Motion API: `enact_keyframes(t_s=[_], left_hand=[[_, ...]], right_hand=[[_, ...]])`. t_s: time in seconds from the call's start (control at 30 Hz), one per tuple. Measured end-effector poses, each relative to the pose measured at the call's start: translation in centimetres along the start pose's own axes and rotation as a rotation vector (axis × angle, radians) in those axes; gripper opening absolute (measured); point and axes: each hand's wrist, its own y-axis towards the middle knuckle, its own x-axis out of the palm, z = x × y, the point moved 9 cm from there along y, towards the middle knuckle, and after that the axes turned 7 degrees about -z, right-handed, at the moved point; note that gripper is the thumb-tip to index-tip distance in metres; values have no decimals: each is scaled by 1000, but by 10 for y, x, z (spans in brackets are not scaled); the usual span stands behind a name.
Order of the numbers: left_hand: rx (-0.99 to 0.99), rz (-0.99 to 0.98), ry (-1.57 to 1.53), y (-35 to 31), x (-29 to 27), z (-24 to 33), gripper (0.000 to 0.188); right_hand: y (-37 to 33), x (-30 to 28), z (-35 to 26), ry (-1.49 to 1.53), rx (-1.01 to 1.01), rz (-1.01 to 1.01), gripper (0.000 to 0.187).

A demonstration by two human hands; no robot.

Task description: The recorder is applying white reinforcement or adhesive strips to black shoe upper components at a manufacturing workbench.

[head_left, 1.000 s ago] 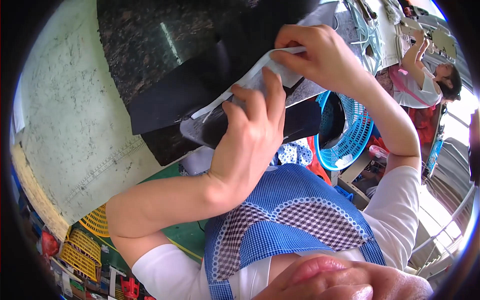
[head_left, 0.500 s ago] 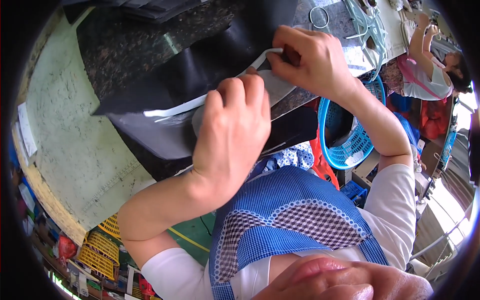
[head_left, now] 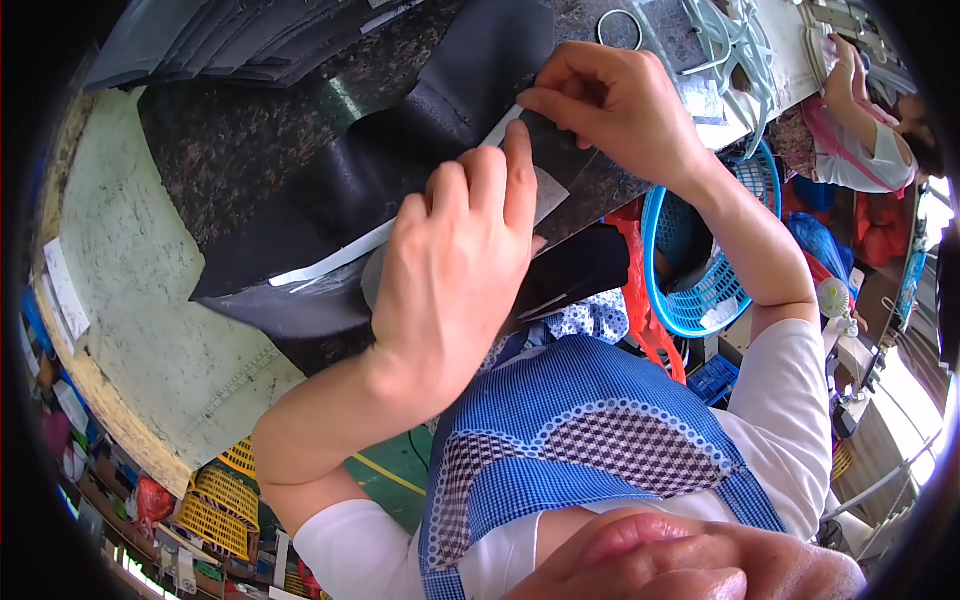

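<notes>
The right hand has a narrow grip: thumb and forefinger are drawn together at the upper end of a white strip, along the edge of a black sheet. From that grip the strip runs down and to the left, passing behind the left hand and showing again beyond it. The left hand lies just below and left of the right grip, back upward, its forefinger reaching to the strip near the pinch and its other fingers bent. Its palm side is hidden, so I cannot tell whether its grip closes on anything. A grey piece shows beside the left hand, below the right grip. The black sheet spreads to the left of the right grip, over a dark mottled slab on the counter. A ring lies just above the right hand.
</notes>
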Motion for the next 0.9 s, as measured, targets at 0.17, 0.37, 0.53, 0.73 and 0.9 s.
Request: enact_keyframes(t_s=[0.17,0.37,0.53,0.73,0.9], left_hand=[[1,-87,-130,11,-1,-10,79],[-174,192,-278,17,-10,-66,68],[-382,233,-452,-10,-5,-106,63],[-109,195,-532,-21,-38,-56,18],[227,233,-130,-25,-10,22,9]], right_hand=[[-4,-18,-7,-373,-129,147,29],[-48,19,-36,-583,-472,166,48],[-46,22,-33,-655,-463,138,49],[-25,-3,-1,-140,-341,-77,29],[1,3,49,1098,871,-505,41]])
